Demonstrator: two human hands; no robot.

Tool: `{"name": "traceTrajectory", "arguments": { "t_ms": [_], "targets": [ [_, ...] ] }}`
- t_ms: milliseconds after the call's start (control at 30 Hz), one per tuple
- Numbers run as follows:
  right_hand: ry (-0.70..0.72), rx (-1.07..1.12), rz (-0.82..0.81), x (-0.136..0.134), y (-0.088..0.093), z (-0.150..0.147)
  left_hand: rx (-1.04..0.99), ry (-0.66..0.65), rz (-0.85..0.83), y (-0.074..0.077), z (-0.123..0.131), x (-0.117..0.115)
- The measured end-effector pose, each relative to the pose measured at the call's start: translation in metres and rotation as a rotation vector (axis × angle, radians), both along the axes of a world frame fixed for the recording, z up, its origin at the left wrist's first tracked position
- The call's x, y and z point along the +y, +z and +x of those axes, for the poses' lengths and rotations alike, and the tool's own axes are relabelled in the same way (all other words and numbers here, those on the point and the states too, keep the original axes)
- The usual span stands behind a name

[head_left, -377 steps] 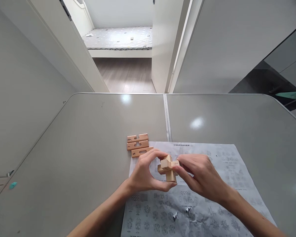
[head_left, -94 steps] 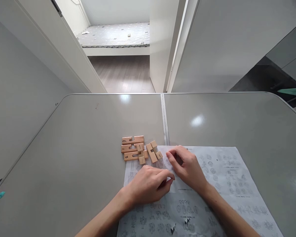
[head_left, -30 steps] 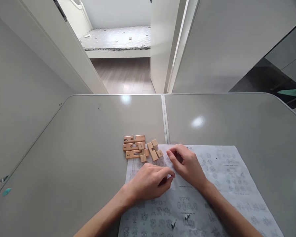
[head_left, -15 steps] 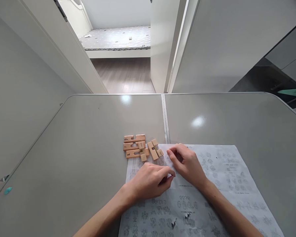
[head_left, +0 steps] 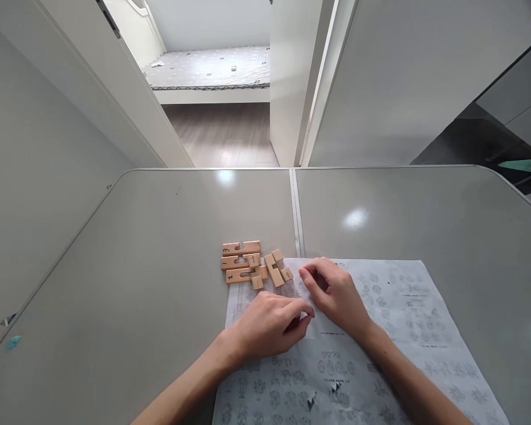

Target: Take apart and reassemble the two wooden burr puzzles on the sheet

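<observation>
My left hand [head_left: 277, 323] rests on a printed paper sheet [head_left: 393, 348], its fingers curled in and nothing showing in them. To its right and a little farther off, my right hand [head_left: 330, 287] also lies on the sheet, loosely curled and holding nothing I can see. Just beyond the hands sits a small group of notched wooden puzzle pieces. Long numbered pieces [head_left: 236, 262] lie side by side at the left, with a lighter piece [head_left: 255, 273] resting across their right ends. Beside them, other light pieces [head_left: 274, 270] lie together, close to my right fingertips but apart from them.
The grey table [head_left: 159, 283] has a metal seam [head_left: 297, 212] running away from me and a raised metal edge. Small tears [head_left: 336, 388] mark the sheet's near part. Past the table are a doorway, an open door [head_left: 292, 77] and a bed [head_left: 207, 68].
</observation>
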State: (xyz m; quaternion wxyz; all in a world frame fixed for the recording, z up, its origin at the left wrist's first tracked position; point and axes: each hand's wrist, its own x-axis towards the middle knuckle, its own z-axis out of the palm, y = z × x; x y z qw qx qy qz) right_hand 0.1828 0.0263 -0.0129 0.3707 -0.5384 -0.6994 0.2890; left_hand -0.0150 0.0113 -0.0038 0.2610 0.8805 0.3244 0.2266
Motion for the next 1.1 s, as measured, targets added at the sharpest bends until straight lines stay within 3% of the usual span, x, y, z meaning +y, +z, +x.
{"name": "traceTrajectory", "arguments": {
  "t_ms": [1100],
  "targets": [
    [0.009,0.011,-0.016,0.0003,0.0001,-0.0002,0.003,0.002,0.021,-0.0017,0.0002,-0.0007]
  ]
}}
